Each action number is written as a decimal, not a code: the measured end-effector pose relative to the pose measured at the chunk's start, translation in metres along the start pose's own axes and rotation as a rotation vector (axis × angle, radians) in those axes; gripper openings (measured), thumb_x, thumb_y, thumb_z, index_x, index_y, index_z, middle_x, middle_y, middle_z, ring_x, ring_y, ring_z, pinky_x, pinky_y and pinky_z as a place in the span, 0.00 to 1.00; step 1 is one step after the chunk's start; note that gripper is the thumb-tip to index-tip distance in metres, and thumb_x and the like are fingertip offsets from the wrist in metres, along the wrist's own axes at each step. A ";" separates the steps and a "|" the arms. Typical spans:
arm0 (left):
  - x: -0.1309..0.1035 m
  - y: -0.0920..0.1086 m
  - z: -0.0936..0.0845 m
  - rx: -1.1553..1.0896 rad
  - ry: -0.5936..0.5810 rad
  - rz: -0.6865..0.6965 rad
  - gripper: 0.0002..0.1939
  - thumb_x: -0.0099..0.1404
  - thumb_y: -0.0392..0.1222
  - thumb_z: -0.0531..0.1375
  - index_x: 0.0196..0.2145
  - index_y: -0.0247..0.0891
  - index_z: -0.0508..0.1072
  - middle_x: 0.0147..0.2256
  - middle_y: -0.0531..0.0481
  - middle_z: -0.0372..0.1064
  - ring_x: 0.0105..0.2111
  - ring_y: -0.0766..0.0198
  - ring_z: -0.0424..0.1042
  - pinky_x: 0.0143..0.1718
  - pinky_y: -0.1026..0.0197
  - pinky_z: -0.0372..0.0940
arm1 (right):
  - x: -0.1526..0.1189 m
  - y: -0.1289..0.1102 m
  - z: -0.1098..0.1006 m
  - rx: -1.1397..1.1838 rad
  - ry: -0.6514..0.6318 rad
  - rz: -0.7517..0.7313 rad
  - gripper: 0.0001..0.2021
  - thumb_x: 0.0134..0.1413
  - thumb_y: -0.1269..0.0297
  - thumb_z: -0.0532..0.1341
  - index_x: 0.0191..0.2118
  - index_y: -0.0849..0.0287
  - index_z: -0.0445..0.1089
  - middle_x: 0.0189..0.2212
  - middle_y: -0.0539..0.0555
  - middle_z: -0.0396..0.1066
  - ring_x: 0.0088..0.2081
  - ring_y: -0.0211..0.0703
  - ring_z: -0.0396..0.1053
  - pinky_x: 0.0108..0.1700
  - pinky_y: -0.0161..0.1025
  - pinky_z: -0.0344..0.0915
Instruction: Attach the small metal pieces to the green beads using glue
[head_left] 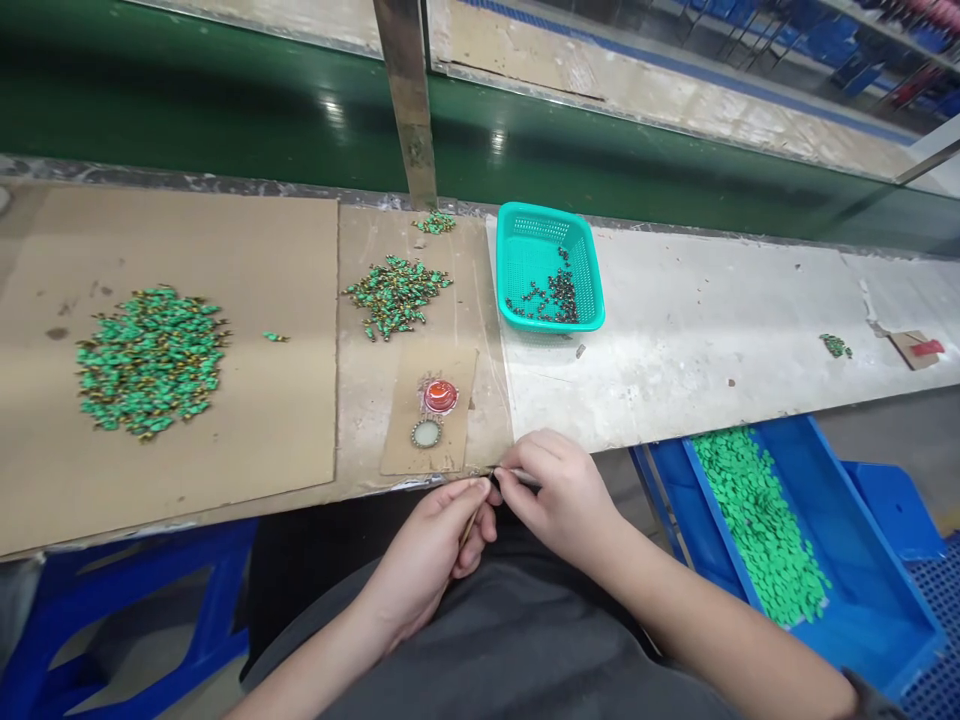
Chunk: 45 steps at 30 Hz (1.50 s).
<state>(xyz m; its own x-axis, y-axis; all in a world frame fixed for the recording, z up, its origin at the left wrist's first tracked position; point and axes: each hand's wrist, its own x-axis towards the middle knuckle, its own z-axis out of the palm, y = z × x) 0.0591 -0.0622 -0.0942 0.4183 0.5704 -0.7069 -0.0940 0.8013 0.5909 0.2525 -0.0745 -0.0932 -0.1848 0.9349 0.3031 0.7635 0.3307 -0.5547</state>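
My left hand [450, 530] and my right hand [551, 490] meet at the table's front edge, fingertips almost touching. The left fingers are pinched round a thin stick-like piece that runs down into the palm. Between the right thumb and fingers is a slim, pale tool, its tip at a tiny dark part by the left fingertips. Just beyond, a cardboard piece [405, 455] bears a red round blob [439, 396] and a small round cap [427, 433] with a pale filling.
Piles of small green-and-gold pieces [150, 362] [397, 295] lie left and centre. A turquoise basket [511, 255] holds small dark parts. At lower right, a blue bin [874, 560] contains green pieces [761, 525]. A metal post [412, 110] stands behind the table.
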 end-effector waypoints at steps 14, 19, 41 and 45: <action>0.002 0.000 0.001 0.002 0.016 0.005 0.30 0.56 0.68 0.79 0.25 0.39 0.76 0.22 0.56 0.69 0.17 0.75 0.51 0.20 0.65 0.42 | -0.002 0.002 -0.001 -0.004 0.014 0.010 0.13 0.75 0.75 0.64 0.36 0.52 0.70 0.32 0.53 0.77 0.36 0.50 0.75 0.41 0.45 0.69; 0.002 -0.001 0.000 -0.003 0.017 0.002 0.30 0.57 0.68 0.79 0.26 0.39 0.76 0.21 0.57 0.68 0.17 0.74 0.50 0.20 0.65 0.42 | -0.002 0.001 -0.001 -0.010 0.009 0.009 0.13 0.75 0.75 0.64 0.36 0.52 0.70 0.33 0.53 0.77 0.36 0.50 0.76 0.41 0.45 0.69; 0.001 0.002 0.000 -0.008 0.028 0.014 0.27 0.57 0.66 0.78 0.28 0.41 0.75 0.21 0.57 0.68 0.18 0.73 0.50 0.20 0.65 0.44 | -0.005 0.001 -0.002 0.004 0.007 0.027 0.13 0.75 0.74 0.65 0.36 0.53 0.71 0.32 0.52 0.77 0.35 0.49 0.76 0.41 0.45 0.70; 0.000 0.003 0.000 -0.001 0.025 0.008 0.27 0.59 0.66 0.77 0.32 0.40 0.77 0.19 0.59 0.65 0.17 0.72 0.48 0.20 0.65 0.41 | -0.004 0.000 -0.003 0.004 0.015 0.044 0.12 0.75 0.74 0.65 0.36 0.53 0.72 0.32 0.53 0.78 0.36 0.49 0.77 0.41 0.45 0.70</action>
<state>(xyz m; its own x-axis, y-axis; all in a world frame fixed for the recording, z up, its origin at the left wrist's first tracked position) 0.0588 -0.0597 -0.0925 0.3945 0.5811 -0.7118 -0.0980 0.7968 0.5962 0.2554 -0.0783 -0.0922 -0.1412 0.9466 0.2898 0.7685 0.2893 -0.5706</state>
